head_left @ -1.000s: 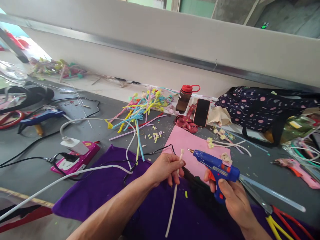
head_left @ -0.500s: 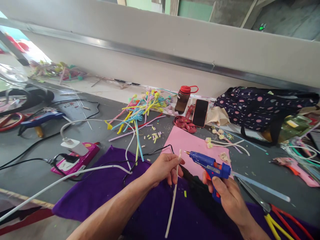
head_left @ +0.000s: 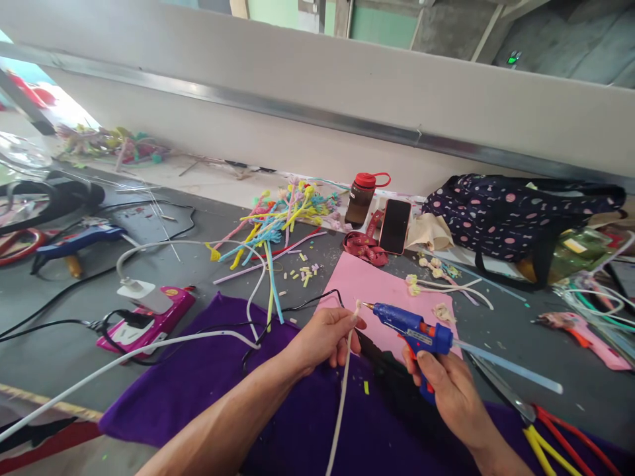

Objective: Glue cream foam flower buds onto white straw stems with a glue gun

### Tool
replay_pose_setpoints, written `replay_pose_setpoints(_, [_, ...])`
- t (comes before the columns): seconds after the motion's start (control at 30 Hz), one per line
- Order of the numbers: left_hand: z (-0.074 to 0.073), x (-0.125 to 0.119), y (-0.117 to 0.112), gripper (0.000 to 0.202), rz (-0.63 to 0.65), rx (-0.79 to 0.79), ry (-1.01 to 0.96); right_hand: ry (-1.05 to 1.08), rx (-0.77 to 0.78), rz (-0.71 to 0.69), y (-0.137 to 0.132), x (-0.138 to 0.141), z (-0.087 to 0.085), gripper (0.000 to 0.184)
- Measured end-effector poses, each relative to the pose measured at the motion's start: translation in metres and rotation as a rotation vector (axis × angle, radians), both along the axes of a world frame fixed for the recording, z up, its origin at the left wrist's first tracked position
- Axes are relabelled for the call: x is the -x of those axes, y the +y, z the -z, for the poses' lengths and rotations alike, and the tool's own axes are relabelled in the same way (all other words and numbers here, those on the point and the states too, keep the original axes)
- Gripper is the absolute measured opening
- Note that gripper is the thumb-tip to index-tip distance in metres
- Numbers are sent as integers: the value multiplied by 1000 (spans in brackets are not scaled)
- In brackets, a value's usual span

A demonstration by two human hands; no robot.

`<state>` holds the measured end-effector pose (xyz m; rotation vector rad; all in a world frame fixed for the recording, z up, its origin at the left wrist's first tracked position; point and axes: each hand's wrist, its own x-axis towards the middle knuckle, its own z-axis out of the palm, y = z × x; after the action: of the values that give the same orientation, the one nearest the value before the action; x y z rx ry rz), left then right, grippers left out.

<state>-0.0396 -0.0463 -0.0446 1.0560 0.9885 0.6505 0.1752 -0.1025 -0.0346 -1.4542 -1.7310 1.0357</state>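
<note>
Between thumb and fingers, my left hand (head_left: 333, 335) pinches a thin cream pipe cleaner (head_left: 342, 403) near its top, and the rest hangs down over purple cloth (head_left: 198, 377). A small knob tops it, just above the fingertips. My right hand (head_left: 446, 383) is wrapped round the handle of a blue glue gun (head_left: 409, 324). The metal nozzle points left, close beside the knob; whether they touch I cannot tell. A clear glue stick (head_left: 510, 367) juts from the gun's back. Under both hands lies a pink sheet (head_left: 347, 281).
Colourful fuzzy stems (head_left: 278, 225) lie behind the left hand, with cut bits near them. A bottle (head_left: 360, 201), phone (head_left: 395, 226) and patterned bag (head_left: 506, 218) stand at the back. Red and yellow-handled scissors (head_left: 540, 423) lie right, a pink power strip (head_left: 149, 324) and cords left.
The gap between the glue gun's nozzle and the pipe cleaner's knob has narrowed as the gun shifted slightly left. Both hands keep their grips.
</note>
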Motion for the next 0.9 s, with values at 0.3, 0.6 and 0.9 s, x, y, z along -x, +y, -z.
replay_pose_setpoints(0.3, [1,0,-1,37,9,-38,40,-31,4,15,-1,-2,5,37])
replay_pose_setpoints(0.6, [3,1,0,36,12,-56,33,-47,1,-8,-1,-1,1,38])
replay_pose_setpoints(0.9, [2,1,-1,35,10,-57,36,-41,-57,10,2,-3,4,41])
